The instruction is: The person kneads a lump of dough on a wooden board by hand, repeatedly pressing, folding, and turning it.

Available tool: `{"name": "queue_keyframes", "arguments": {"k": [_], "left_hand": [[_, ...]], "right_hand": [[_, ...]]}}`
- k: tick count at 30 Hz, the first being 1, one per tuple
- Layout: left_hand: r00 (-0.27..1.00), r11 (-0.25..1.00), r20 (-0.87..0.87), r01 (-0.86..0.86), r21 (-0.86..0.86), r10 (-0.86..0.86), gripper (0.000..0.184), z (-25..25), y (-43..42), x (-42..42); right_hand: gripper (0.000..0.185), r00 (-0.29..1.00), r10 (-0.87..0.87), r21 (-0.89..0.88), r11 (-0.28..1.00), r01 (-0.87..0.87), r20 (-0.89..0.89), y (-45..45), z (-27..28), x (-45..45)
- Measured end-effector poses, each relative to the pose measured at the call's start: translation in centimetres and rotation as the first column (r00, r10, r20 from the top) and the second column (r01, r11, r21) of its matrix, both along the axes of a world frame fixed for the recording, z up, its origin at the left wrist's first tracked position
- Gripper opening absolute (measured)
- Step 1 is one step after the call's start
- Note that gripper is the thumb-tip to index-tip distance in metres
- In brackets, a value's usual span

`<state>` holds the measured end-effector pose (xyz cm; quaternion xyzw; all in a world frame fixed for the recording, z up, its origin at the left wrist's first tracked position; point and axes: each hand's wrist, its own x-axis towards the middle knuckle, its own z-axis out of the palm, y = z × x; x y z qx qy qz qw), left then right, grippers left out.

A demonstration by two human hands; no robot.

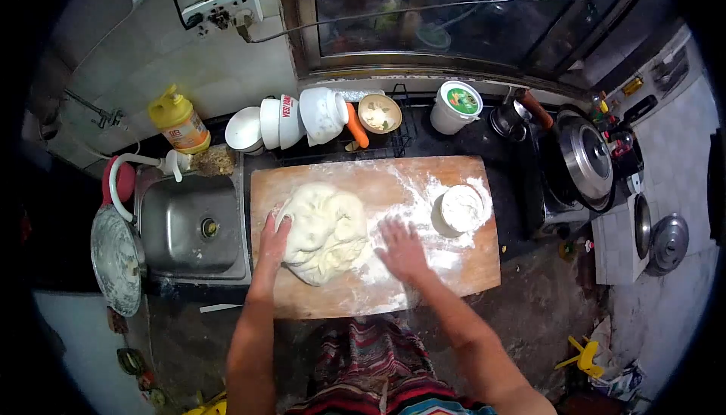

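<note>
A large lump of dough (324, 230) lies on the left half of a wooden board (446, 283). My left hand (274, 240) rests against the dough's left edge, thumb and fingers apart. Palm down, my right hand (402, 250) lies on the floured board just right of the dough, its fingers spread and holding nothing. White flour (416, 211) is scattered thickly over the right half of the board. A round container of flour (460, 209) stands near the board's right edge.
Left of the board is a metal sink (189, 215), with a flour-dusted basin (117, 260) beside it. Behind stand stacked white bowls (291, 120), a carrot (356, 126), a small bowl (380, 113) and a lidded white tub (456, 107). A lidded pot (586, 159) sits at the right.
</note>
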<state>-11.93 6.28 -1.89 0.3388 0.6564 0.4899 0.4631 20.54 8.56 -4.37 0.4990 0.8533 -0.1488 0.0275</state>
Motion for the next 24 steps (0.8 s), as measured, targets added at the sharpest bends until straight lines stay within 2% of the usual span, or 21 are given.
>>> {"name": "queue_keyframes", "arguments": {"k": [2, 4, 5, 8, 9, 12, 13, 16, 17, 18, 20, 23, 24], "left_hand": [[0.998, 1.0, 0.064, 0.014, 0.024, -0.015, 0.049, -0.9, 0.3, -0.8], [0.996, 0.999, 0.089, 0.029, -0.029, -0.026, 0.049, -0.8, 0.5, -1.0], [0.999, 0.999, 0.049, 0.026, -0.041, -0.024, 0.049, -0.9, 0.5, -1.1], [1.0, 0.998, -0.029, 0.005, -0.064, -0.007, 0.051, -1.5, 0.5, -1.2], [1.0, 0.998, -0.027, -0.005, -0.065, 0.003, 0.052, -1.6, 0.4, -1.1], [1.0, 0.998, 0.007, -0.029, -0.062, 0.029, 0.054, -1.0, 0.0, -0.4], [0.999, 0.998, 0.023, -0.037, -0.059, 0.038, 0.055, -0.6, -0.1, -0.1], [0.991, 0.992, -0.128, -0.06, -0.108, 0.046, 0.055, -2.6, 0.0, -1.0], [0.995, 0.994, -0.076, -0.072, -0.082, 0.066, 0.055, -2.8, 0.0, -0.8], [0.996, 0.995, -0.023, -0.085, -0.059, 0.084, 0.054, -1.8, 0.0, -0.3], [0.996, 0.996, 0.031, -0.081, -0.032, 0.082, 0.054, -1.9, -0.1, -0.1], [0.998, 0.998, 0.02, -0.063, -0.017, 0.063, 0.052, -4.0, -0.1, -1.3], [0.996, 0.996, 0.016, -0.082, -0.015, 0.083, 0.051, -4.5, -0.1, -1.4]], "right_hand": [[0.061, 0.995, -0.002, 0.138, 0.99, 0.016, -0.1, 1.0, 1.5, 2.1], [0.054, 0.916, -0.181, 0.066, 0.974, 0.218, -0.357, 1.0, 0.0, 4.1], [0.051, 0.84, -0.264, 0.011, 0.952, 0.305, -0.474, 0.6, -1.0, 4.7], [0.045, 0.849, -0.167, 0.228, 0.921, 0.316, -0.502, -2.4, 1.8, 3.3], [0.044, 0.886, -0.151, 0.249, 0.927, 0.281, -0.439, -3.1, 2.9, 3.0], [0.045, 0.882, -0.162, 0.277, 0.911, 0.306, -0.443, -2.2, 2.2, 3.0], [0.048, 0.854, -0.256, 0.173, 0.914, 0.366, -0.453, -1.1, 1.9, 2.8], [0.053, 0.952, -0.278, 0.265, 0.915, 0.303, -0.127, -0.4, 0.3, 0.2], [0.058, 0.975, -0.196, 0.172, 0.962, 0.212, -0.104, -1.3, 0.1, -0.7], [0.056, 0.996, -0.09, -0.01, 0.996, 0.09, -0.023, -2.3, 3.1, -1.7], [0.049, 0.991, 0.048, 0.125, 0.992, -0.032, -0.128, -5.1, 2.2, -1.6], [0.038, 0.938, 0.142, 0.042, 0.99, -0.136, -0.316, -6.4, 3.0, 1.2], [0.035, 0.94, 0.04, -0.011, 0.999, -0.046, -0.339, -5.8, 3.8, 1.9]]}}
